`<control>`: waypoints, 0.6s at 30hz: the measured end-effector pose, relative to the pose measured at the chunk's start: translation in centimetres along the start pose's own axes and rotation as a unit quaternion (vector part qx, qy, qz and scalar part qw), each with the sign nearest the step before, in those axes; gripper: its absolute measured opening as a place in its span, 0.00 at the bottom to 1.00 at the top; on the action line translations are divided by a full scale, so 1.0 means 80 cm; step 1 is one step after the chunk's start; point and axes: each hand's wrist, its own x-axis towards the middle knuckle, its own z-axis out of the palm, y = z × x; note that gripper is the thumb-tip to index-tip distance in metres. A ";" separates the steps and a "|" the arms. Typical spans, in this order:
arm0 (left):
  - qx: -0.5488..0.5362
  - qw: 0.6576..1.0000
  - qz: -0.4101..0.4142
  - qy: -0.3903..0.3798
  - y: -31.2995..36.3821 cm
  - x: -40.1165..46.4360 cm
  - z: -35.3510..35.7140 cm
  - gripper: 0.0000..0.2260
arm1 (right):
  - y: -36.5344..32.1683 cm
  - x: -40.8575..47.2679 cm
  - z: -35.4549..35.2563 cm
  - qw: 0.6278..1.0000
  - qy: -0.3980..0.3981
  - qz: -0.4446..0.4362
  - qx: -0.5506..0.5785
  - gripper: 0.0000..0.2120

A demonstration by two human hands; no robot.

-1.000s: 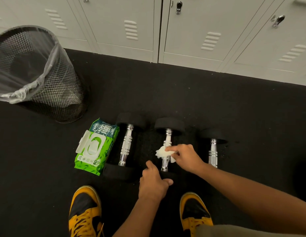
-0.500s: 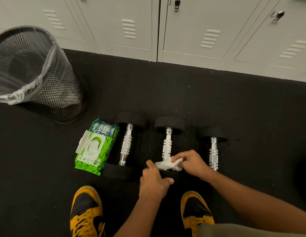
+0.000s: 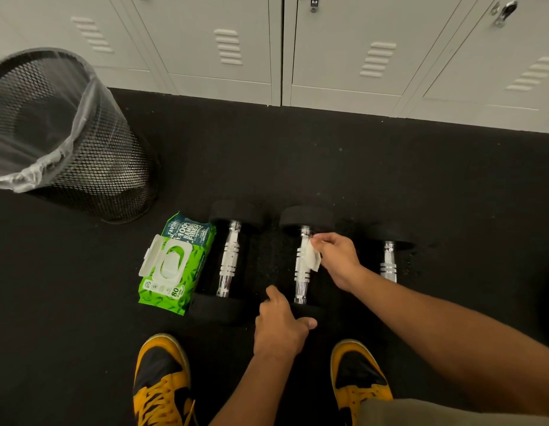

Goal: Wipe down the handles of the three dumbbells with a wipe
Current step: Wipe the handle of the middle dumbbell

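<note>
Three chrome-handled dumbbells with black rubber heads lie side by side on the black rubber floor (image 3: 297,155): the left dumbbell (image 3: 229,259), the middle dumbbell (image 3: 301,278) and the right dumbbell (image 3: 388,262), whose near half my forearm hides. My right hand (image 3: 337,256) pinches a crumpled white wipe (image 3: 311,256) against the far part of the middle handle, fingers curled round it. My left hand (image 3: 280,327) rests on the near black head of that middle dumbbell, thumb stretched toward 3 o'clock; the head itself I can hardly make out against the floor. At 9 o'clock of the left dumbbell, touching it, sits the green pack of wet wipes (image 3: 174,265), lid flipped open. A black mesh waste bin with a clear liner (image 3: 67,142) stands at 10 o'clock, cut off at the edge. Two yellow-and-black sneakers (image 3: 162,379) show at 6 o'clock, also cut off
</note>
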 end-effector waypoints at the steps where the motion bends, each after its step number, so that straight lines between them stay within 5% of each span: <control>1: -0.002 1.000 0.000 -0.001 0.000 0.000 0.000 0.34 | 0.003 0.002 0.000 1.000 -0.005 0.007 0.009 0.10; 5: -0.004 1.000 0.002 -0.002 -0.001 0.001 -0.001 0.35 | 0.017 0.003 0.002 0.993 -0.009 0.064 0.095 0.19; 11: 0.000 1.000 -0.002 -0.005 -0.001 0.003 0.000 0.35 | 0.007 -0.002 0.005 0.979 -0.096 0.096 0.155 0.13; 18: 0.004 1.000 -0.002 -0.008 -0.001 0.005 0.000 0.36 | 0.008 -0.004 0.001 0.962 -0.169 0.144 0.157 0.19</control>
